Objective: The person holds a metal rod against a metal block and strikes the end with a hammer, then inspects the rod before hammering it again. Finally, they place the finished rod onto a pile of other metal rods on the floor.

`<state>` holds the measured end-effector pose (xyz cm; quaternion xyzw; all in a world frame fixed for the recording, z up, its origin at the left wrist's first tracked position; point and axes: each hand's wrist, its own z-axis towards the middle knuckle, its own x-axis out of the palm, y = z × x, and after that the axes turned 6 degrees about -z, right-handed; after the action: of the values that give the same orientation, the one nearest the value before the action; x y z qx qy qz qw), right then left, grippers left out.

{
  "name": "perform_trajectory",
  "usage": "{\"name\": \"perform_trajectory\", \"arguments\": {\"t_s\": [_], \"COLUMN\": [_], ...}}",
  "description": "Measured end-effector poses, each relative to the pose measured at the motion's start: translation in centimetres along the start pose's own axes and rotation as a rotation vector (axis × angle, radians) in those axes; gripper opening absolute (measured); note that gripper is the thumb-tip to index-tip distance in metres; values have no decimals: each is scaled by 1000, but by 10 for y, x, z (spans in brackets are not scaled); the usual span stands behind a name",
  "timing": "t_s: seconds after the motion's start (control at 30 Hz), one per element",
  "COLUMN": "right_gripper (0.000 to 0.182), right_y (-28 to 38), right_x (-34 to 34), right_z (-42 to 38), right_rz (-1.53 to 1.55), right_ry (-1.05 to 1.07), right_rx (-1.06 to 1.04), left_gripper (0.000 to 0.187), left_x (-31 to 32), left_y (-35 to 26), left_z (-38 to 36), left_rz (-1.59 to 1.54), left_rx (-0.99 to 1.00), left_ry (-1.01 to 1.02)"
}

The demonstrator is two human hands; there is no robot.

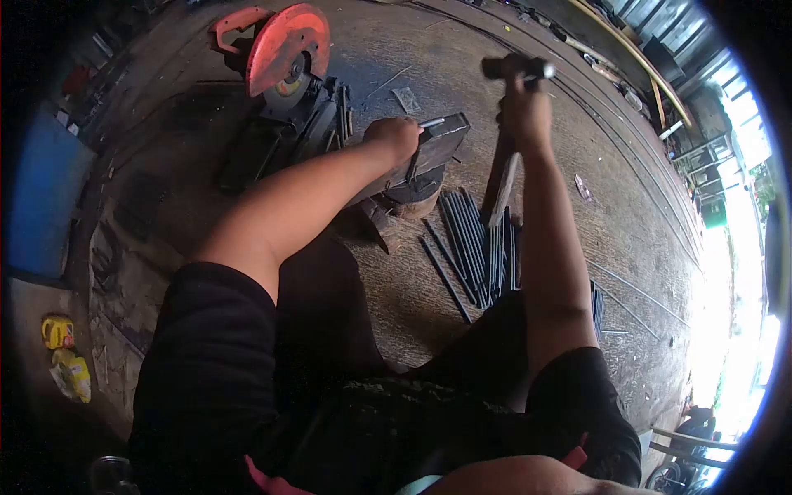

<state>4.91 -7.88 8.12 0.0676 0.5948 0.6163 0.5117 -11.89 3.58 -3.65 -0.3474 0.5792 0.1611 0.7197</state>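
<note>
My right hand (526,118) is closed around a hammer (502,183), gripping it high on the handle just below the steel head. The hammer is raised to the right of a dark metal block (444,142), and its wooden handle hangs downward. My left hand (393,139) is closed on a thin metal rod (432,124), whose bright end lies along the top of the block. The rest of the rod is hidden by my hand and forearm. Beneath the block is a round wooden stump (417,203). Several dark metal rods (464,247) lie in a bundle on the ground nearby.
A cut-off saw with a red guard (290,49) stands at the back left. Long thin bars (615,124) stretch along the ground on the right. A blue panel (49,190) and yellow packets (70,371) are at the far left.
</note>
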Motion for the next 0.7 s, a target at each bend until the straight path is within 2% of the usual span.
{"name": "perform_trajectory", "arguments": {"t_s": [0.03,0.07,0.17,0.2,0.23,0.3,0.37,0.47,0.7], "right_gripper": [47,46,39,38,38,49,49,47,45], "right_y": [11,31,34,-5,-17,-25,-42,-61,-59], "right_x": [-7,-14,-2,24,34,48,53,56,50], "right_z": [1,-7,-12,3,-7,-28,-27,-17,-21], "right_rz": [54,150,258,94,97,-509,-285,-336,-336], "right_ry": [-65,-71,-59,-135,-133,250,298,312,347], "right_rx": [-125,-15,15,-129,-126,42,63,134,128], "left_gripper": [43,43,44,44,39,35,27,27,37], "left_x": [1,0,6,2,-7,-14,-13,-12,-17], "left_y": [0,-3,-1,-4,-8,-12,-10,-10,-9], "left_z": [0,-3,-1,-3,-7,-9,-10,-7,-7], "left_rz": [-1,-4,-10,-9,18,53,18,25,48], "left_rx": [25,35,65,61,64,70,28,-2,24], "left_ry": [-14,-40,-53,-53,-10,25,33,64,126]}}
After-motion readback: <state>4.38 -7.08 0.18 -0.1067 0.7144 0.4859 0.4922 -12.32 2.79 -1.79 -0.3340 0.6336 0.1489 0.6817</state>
